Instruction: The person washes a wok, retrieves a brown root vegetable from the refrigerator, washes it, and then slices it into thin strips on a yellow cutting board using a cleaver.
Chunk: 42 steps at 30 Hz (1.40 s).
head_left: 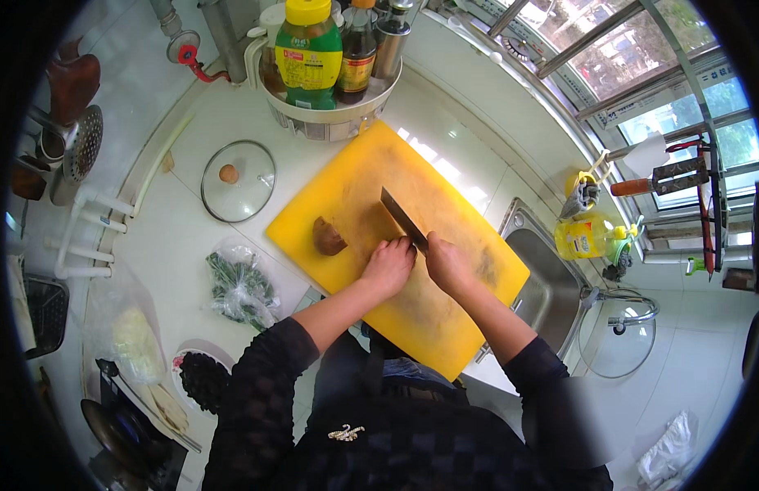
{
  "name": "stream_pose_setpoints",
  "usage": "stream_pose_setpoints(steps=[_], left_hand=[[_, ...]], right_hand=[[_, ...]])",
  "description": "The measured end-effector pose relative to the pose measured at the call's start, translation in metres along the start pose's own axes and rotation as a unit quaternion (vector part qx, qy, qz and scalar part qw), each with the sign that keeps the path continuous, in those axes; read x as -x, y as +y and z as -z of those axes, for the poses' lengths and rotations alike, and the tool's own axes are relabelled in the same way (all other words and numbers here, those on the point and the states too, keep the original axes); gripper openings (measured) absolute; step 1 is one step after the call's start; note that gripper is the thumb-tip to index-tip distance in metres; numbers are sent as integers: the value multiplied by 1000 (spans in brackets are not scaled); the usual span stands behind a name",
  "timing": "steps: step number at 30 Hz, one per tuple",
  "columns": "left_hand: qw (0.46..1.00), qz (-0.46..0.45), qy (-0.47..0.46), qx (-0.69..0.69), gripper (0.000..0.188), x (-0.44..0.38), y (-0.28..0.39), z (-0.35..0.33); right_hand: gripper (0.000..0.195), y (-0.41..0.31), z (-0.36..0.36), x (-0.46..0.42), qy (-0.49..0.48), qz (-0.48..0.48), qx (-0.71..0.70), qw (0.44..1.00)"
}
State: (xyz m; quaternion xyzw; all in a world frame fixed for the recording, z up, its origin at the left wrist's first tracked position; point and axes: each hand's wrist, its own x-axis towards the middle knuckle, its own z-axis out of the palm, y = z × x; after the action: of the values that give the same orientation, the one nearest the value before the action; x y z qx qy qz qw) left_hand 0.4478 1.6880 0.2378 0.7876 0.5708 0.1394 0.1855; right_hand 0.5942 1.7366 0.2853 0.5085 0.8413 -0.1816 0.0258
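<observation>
My right hand (447,264) grips the handle of a kitchen knife (401,215), a broad dark blade that points away from me over a large yellow cutting board (459,337). Close against the blade's left side, my left hand (390,265) rests on the board with its fingers curled down. Whatever may lie beneath those fingertips is hidden. A brown lump of food (328,237), perhaps meat, lies on the board to the left of both hands, touched by neither.
Beyond the board stands a round basket (321,119) of seasoning bottles. Left of it are a glass lid (239,181), bagged greens (241,285) and a bowl of black food (202,380). A steel sink (542,276) borders the board's right side.
</observation>
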Motion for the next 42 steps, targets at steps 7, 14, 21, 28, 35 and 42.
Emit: stream_pose_setpoints(steps=[7,14,21,28,35,42], left_hand=[[983,-19,150,108,18,9,-4,17],[999,9,-2,44,30,10,-7,16],[993,-26,68,-96,26,11,-3,-1],[994,-19,27,-107,30,7,-5,-5],[997,-3,-25,-74,24,4,-2,6],[995,-31,71,-66,26,6,-7,-5]], right_hand=[[10,-2,-23,11,88,-24,-17,996],[12,-1,-16,12,114,-17,-35,993],[9,-1,12,33,75,41,50,995],[9,-6,21,26,28,32,64,997],[10,-4,-14,11,83,39,54,994],[10,-10,19,8,13,45,35,998]])
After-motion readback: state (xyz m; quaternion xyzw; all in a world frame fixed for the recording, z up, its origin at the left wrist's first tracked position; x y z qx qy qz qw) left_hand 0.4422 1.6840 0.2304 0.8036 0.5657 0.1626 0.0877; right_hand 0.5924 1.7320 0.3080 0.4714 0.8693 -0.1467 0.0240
